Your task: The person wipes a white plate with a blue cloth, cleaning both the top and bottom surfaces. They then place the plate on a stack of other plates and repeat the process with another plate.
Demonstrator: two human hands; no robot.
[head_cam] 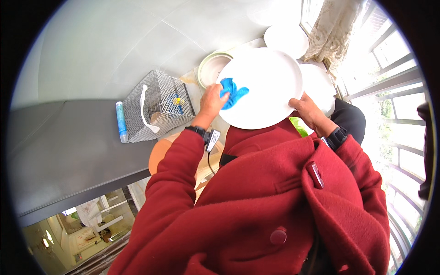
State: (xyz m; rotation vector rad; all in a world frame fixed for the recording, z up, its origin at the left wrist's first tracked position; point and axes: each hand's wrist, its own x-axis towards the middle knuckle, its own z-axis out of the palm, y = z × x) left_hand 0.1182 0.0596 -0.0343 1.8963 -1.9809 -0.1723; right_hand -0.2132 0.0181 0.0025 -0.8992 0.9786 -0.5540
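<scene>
A large round white plate (pixel 263 86) is held above my lap, its flat face towards me. My left hand (pixel 210 103) is at the plate's left edge and holds a crumpled blue cloth (pixel 234 92) against its face; some of the fingers are hidden. On the right, my right hand (pixel 306 108) grips the lower right rim, thumb on the face and fingers partly hidden. Behind the plate's left edge is a round white bowl with a pale green rim (pixel 209 68). Two more round white items, plate-like, show behind it at the upper right (pixel 287 39) and right (pixel 319 84).
Left of my hands stands a wire mesh basket (pixel 154 103) with a white handle, with a blue tube (pixel 121 122) beside it on a dark grey surface (pixel 75 137). An orange rounded object (pixel 160 153) lies near my left forearm. A curtain (pixel 331 31) and barred window are at right.
</scene>
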